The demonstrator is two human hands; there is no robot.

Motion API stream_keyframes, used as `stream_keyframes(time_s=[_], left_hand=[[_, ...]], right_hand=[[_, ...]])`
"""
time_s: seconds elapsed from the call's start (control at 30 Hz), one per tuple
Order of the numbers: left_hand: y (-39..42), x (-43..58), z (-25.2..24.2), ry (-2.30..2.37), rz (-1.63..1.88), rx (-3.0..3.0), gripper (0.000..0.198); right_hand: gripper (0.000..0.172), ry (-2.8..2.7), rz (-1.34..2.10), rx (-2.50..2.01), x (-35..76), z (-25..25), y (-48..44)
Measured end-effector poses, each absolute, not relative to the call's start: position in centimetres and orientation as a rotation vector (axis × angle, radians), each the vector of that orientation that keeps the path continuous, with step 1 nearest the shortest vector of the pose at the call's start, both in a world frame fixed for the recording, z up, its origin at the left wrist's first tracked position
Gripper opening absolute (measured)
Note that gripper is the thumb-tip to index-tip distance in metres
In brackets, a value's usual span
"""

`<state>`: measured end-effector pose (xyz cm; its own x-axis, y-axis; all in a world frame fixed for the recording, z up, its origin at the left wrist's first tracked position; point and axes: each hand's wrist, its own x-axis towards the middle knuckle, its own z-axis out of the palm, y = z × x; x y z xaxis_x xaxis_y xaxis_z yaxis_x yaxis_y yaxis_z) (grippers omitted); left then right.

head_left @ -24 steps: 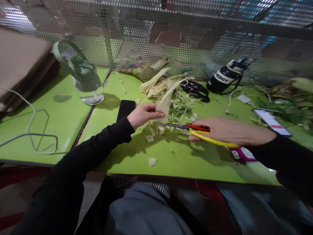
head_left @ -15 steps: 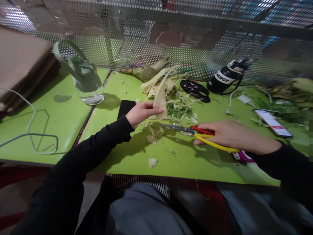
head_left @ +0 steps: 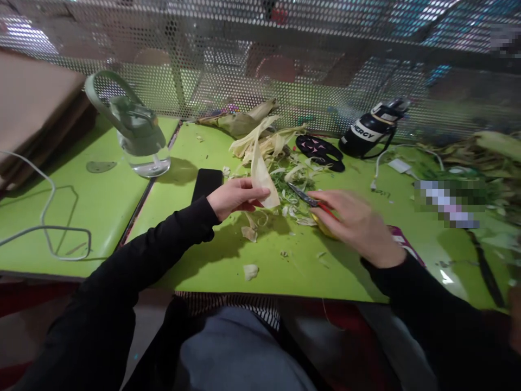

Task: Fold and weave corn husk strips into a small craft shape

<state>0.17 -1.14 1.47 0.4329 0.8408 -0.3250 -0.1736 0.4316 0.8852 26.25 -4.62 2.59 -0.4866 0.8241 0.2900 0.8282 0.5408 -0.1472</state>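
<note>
Between the thumb and fingers of my left hand [head_left: 238,196] is a pale corn husk [head_left: 262,176], its narrow end pointing up. My right hand [head_left: 356,220] grips a pair of scissors [head_left: 303,194] with red and yellow handles. The blades point up and to the left, apart from the husk, over a heap of green and pale shreds [head_left: 291,190]. Behind my left hand lie more dry husks [head_left: 280,141]. Small husk scraps [head_left: 251,271] are scattered on the green table [head_left: 228,255] in front of me.
A clear bottle with a green lid [head_left: 140,138] stands at the left, near a black phone [head_left: 207,183] and a white cable [head_left: 43,217]. Farther right are a black palette-shaped piece [head_left: 319,152] and a black bottle [head_left: 368,130]. A perforated metal screen [head_left: 228,70] bounds the back.
The scissors have swung from pointing left below the husk to pointing up-left, away from it. My right hand has turned with them. My left hand keeps its hold on the husk.
</note>
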Motion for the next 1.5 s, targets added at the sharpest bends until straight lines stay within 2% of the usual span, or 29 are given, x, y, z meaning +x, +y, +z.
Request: stream_keyframes(time_s=[0.17,0.27,0.47,0.6,0.7,0.83,0.97,1.13,1.3,1.4,1.5], left_hand=[[-1.6,0.2,1.0,0.906,0.728,0.935,0.011],[-1.7,-0.3,0.2,0.930,0.768,0.924,0.013],[-1.3,-1.4,-1.2,0.897,0.788,0.848,0.008],[-1.0,-1.3,-1.7,0.816,0.732,0.801,0.020],[-1.1,-0.9,-2.1,0.827,0.730,0.745,0.017],[-1.3,-0.2,-2.3,0.821,0.727,0.704,0.014],[-1.7,-0.1,-2.1,0.782,0.737,0.735,0.011],[-2.2,0.1,-2.5,0.722,0.795,0.824,0.023],[-2.5,0.4,-3.2,0.753,0.864,0.879,0.024],[-2.4,0.3,-3.6,0.739,0.856,0.840,0.026],[-2.2,0.1,-3.8,0.714,0.848,0.834,0.025]], right_hand=[[0.021,-2.365,0.077,-0.894,21.0,1.2,-3.8],[0.010,-2.313,0.144,-0.800,19.5,0.0,-2.7],[0.005,-2.276,0.361,-0.775,18.7,-1.4,-1.6],[0.009,-2.309,0.356,-0.782,19.4,-2.3,-1.4],[0.016,-2.337,0.334,-0.778,19.8,-2.7,-1.3],[0.008,-2.269,0.351,-0.808,19.9,-2.7,-1.4],[0.010,-2.198,0.408,-0.921,19.6,-2.5,-1.7],[0.011,-2.145,0.393,-0.999,19.2,-2.8,-2.1],[0.008,-2.146,0.387,-0.998,18.9,-2.8,-2.4],[0.005,-2.046,0.517,-1.002,18.9,-3.0,-2.6],[0.015,-1.879,0.742,-1.030,18.9,-3.4,-2.8]])
